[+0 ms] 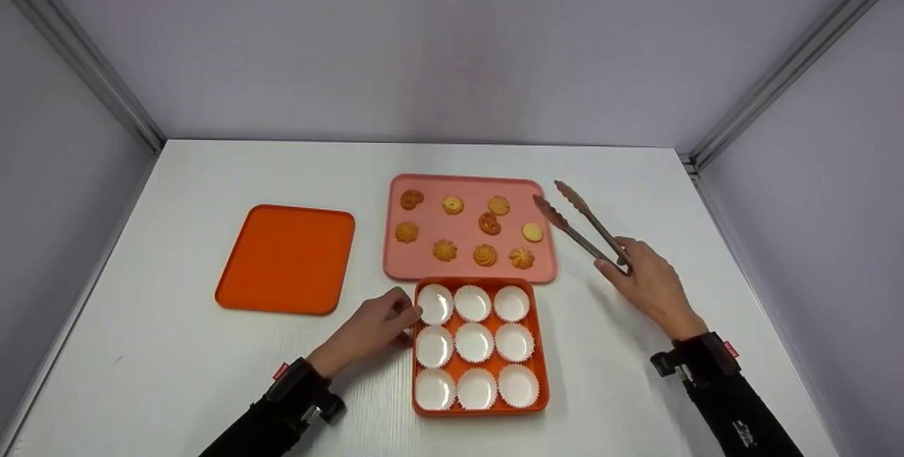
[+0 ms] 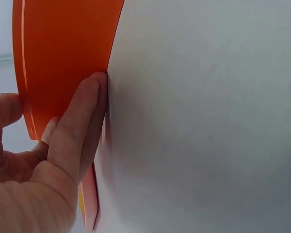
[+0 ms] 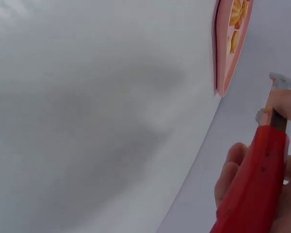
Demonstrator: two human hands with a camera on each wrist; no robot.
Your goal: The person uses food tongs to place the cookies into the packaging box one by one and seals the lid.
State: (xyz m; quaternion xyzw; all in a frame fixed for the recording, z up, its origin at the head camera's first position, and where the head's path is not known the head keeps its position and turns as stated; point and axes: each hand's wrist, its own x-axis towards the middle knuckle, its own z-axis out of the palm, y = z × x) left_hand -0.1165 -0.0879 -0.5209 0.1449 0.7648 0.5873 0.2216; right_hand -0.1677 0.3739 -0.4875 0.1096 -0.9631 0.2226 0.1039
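My left hand (image 1: 374, 326) holds the left wall of an orange box (image 1: 477, 412), its thumb at the rim and its fingers against the outer side, as the left wrist view shows. Several white paper cups (image 1: 474, 342) with fluted edges fill the box in rows, with nothing inside them. My right hand (image 1: 653, 287) grips a pair of metal tongs (image 1: 600, 227); a red handle (image 3: 254, 179) shows in the right wrist view. Their tips are spread apart, one over the right edge of the pink tray (image 1: 432, 220), with no cookie between them.
Several cookies lie on the pink tray, among them a swirled one (image 1: 485, 255), a pretzel-shaped one (image 1: 489, 223) and a pale round one (image 1: 532, 232). A flat orange lid or tray (image 1: 286, 259) lies at the left. Grey walls (image 1: 452, 47) enclose the white table (image 1: 162, 351).
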